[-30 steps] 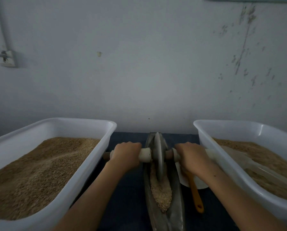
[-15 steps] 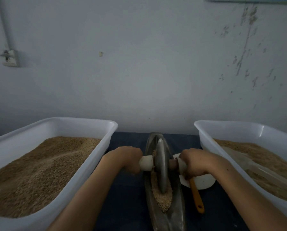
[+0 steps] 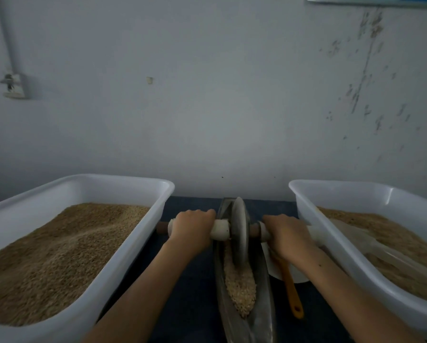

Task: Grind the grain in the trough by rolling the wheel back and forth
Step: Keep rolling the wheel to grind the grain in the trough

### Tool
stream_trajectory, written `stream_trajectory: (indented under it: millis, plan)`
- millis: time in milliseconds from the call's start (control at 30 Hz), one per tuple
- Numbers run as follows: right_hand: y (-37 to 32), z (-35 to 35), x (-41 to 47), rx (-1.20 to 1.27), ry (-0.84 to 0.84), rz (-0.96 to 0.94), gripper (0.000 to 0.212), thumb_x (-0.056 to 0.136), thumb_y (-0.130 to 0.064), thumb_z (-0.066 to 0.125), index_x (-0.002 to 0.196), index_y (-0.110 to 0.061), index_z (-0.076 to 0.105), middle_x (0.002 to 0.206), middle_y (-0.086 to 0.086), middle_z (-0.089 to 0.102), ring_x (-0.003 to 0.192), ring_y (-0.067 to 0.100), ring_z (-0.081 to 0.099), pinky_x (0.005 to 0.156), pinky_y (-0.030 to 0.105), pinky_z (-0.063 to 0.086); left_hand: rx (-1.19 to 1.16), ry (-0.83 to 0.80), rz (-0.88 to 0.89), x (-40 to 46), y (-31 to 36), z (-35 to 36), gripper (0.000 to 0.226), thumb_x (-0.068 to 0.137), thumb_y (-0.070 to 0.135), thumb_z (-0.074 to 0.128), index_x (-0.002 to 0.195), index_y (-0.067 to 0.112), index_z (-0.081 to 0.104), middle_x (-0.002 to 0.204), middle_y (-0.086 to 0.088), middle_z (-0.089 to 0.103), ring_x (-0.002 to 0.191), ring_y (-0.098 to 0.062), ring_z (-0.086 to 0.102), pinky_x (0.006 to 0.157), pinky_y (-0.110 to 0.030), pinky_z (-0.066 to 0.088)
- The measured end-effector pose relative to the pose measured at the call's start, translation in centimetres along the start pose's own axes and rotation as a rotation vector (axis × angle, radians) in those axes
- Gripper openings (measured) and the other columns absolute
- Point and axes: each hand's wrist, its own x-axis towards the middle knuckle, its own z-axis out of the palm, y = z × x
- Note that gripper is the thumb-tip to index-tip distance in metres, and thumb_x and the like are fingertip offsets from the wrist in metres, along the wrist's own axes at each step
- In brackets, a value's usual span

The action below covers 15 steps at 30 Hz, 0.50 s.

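A narrow metal trough [image 3: 263,315] runs away from me in the middle of the dark table, with pale grain [image 3: 239,285] heaped along its near half. A grey metal wheel [image 3: 239,231] stands upright in the trough near its far end. An axle with white handle sleeves [image 3: 219,230] passes through the wheel. My left hand [image 3: 192,229] grips the left handle. My right hand [image 3: 286,235] grips the right handle.
A white tub [image 3: 123,261] full of brown grain sits at the left. Another white tub [image 3: 331,241] at the right holds grain and a clear scoop [image 3: 371,243]. A white dish [image 3: 299,277] and an orange-handled tool [image 3: 291,290] lie right of the trough. A wall stands close behind.
The wheel rolled toward me over the grain half a second ago, then rolled back away to the far part of the trough. Both hands kept their grip on the handles.
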Motion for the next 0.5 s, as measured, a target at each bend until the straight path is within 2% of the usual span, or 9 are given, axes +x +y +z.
stream_trajectory:
  millis: [100,233,367,500]
  plan:
    - [0.0,-0.1,0.1,-0.044,0.005,-0.023,0.016,0.091,-0.015,0.056,0.105,-0.021,0.055,0.108,0.002,0.063,0.101,0.022,0.060,0.086,0.033,0.046,-0.009,-0.043,0.003,0.1,-0.4,0.2,0.031,0.089,0.027,0.059,0.116,0.018,0.046,0.110,-0.004,0.060,0.098,-0.021,0.058,0.075,-0.030,0.038]
    - [0.0,-0.8,0.0,-0.094,-0.078,-0.083,0.016,0.090,-0.015,0.057,0.106,-0.019,0.057,0.107,0.003,0.063,0.097,0.020,0.061,0.083,0.032,0.047,-0.050,-0.241,0.040,0.2,-0.9,-0.1,0.041,0.085,0.028,0.065,0.121,0.016,0.050,0.114,-0.006,0.060,0.103,-0.022,0.058,0.086,-0.034,0.045]
    - [0.6,-1.9,-0.3,-0.057,-0.317,-0.116,0.019,0.087,-0.018,0.063,0.105,-0.016,0.060,0.104,0.005,0.064,0.094,0.019,0.062,0.081,0.031,0.050,-0.128,-0.409,0.068,0.2,-1.2,-0.5,0.044,0.081,0.026,0.069,0.121,0.014,0.054,0.110,-0.006,0.062,0.097,-0.021,0.059,0.082,-0.032,0.046]
    - [0.5,-2.1,-0.4,-0.043,-0.353,-0.106,0.022,0.087,-0.019,0.065,0.108,-0.016,0.059,0.104,0.004,0.063,0.095,0.019,0.062,0.085,0.031,0.052,-0.166,-0.402,0.070,0.3,-1.4,-0.2,0.043,0.079,0.028,0.071,0.117,0.015,0.055,0.107,-0.004,0.062,0.087,-0.017,0.054,0.076,-0.031,0.042]
